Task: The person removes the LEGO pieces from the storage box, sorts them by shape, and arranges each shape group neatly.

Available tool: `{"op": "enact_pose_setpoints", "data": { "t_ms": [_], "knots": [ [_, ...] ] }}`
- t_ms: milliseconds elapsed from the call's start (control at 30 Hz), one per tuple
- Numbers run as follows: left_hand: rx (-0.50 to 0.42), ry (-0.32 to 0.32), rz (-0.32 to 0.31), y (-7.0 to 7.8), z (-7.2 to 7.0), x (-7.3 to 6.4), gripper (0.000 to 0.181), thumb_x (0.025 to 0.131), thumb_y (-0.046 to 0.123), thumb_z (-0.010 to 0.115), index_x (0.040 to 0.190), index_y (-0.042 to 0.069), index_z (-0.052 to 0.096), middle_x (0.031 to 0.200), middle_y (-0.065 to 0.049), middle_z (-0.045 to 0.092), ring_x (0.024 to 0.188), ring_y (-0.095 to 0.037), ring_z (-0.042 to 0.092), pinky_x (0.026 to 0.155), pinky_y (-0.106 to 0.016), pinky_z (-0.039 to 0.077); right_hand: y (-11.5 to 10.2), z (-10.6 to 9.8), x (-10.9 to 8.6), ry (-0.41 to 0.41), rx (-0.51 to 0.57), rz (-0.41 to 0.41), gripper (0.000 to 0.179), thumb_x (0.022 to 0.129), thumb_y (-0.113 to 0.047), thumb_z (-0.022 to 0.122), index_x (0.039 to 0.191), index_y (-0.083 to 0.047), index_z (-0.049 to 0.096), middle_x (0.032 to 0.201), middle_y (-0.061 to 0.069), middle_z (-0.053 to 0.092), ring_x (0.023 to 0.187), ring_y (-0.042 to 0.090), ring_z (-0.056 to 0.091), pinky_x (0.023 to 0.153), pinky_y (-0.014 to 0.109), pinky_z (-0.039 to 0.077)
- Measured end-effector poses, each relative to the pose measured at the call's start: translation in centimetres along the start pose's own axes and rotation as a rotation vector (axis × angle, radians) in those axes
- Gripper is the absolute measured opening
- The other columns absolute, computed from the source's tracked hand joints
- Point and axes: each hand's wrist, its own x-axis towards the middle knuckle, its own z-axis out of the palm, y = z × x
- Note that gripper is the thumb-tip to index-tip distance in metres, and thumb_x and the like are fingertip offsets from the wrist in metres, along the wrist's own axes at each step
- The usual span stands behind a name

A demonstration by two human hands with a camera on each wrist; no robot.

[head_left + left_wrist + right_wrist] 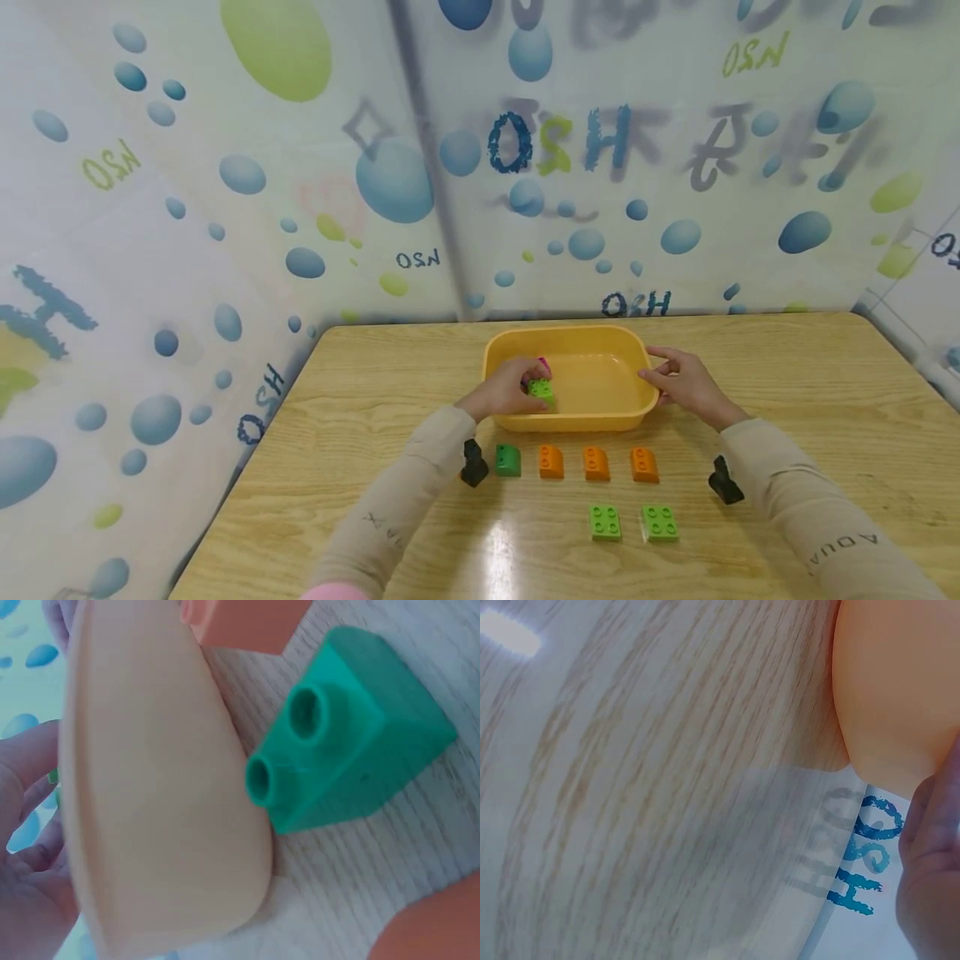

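A yellow plastic tub point(600, 421) stands on the wooden table. My left hand point(510, 387) reaches inside its left end, thumb and fingers around a light green toy building block point(541, 389). A bit of a pink block point(543, 363) shows behind those fingers. At the tub's right end my right hand point(686, 383) grips the rim, thumb on the inner side and fingers outside. In the left wrist view, the tub wall point(165, 780) hides much of the left hand point(30, 847). The right wrist view shows part of the right hand point(934, 862) against the tub point(900, 690).
In front of the tub lie a dark green block point(507, 460) and three orange blocks point(596, 463) in a row. Two light green blocks point(660, 523) sit nearer. Another orange piece point(435, 930) is partly visible in the left wrist view. A patterned curtain point(480, 250) hangs behind the table.
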Motion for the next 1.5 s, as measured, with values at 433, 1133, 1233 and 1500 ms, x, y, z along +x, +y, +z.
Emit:
{"op": "enact_pose_setpoints", "data": {
  "t_ms": [433, 1133, 1233, 1500],
  "knots": [
    [-0.059, 0.059, 0.043, 2.1, -0.7, -3.1, 0.037, 0.075, 0.017, 0.072, 0.107, 0.004, 0.058, 0.097, -0.002, 0.048, 0.088, -0.015, 0.046, 0.078, -0.036, 0.045, 0.2, 0.1, 0.1, -0.002, 0.004, -0.022, 0.061, 0.088, -0.018, 0.056, 0.135, 0.006, 0.026, 0.096, 0.024, 0.053, 0.063, 0.017, 0.059, 0.059, 0.031, 0.052],
    [-0.09, -0.103, 0.119, 3.6, 3.3, -7.9, 0.035, 0.072, 0.012, 0.073, 0.105, 0.009, 0.06, 0.096, 0.005, 0.051, 0.087, -0.004, 0.047, 0.074, -0.019, 0.045, 0.0, 0.1, 0.2, 0.002, -0.01, -0.001, 0.063, 0.088, -0.02, 0.056, 0.136, 0.005, 0.025, 0.096, 0.023, 0.052, 0.065, 0.016, 0.056, 0.06, 0.029, 0.052],
    [-0.066, -0.141, 0.14, 3.6, 4.3, -8.3, 0.034, 0.072, 0.013, 0.074, 0.103, 0.011, 0.061, 0.096, 0.006, 0.052, 0.085, -0.001, 0.046, 0.073, -0.015, 0.044, 0.0, 0.1, 0.2, 0.003, -0.013, 0.001, 0.062, 0.088, -0.02, 0.056, 0.136, 0.005, 0.025, 0.097, 0.024, 0.052, 0.065, 0.016, 0.056, 0.06, 0.03, 0.052],
    [0.033, -0.151, 0.174, 3.6, 5.6, -9.3, 0.034, 0.071, 0.019, 0.074, 0.102, 0.014, 0.061, 0.095, 0.011, 0.055, 0.085, 0.001, 0.045, 0.076, -0.013, 0.038, 0.2, 0.0, 0.1, -0.002, -0.014, -0.006, 0.063, 0.088, -0.021, 0.056, 0.136, 0.005, 0.025, 0.098, 0.026, 0.051, 0.065, 0.017, 0.057, 0.062, 0.033, 0.052]
  ]
}}
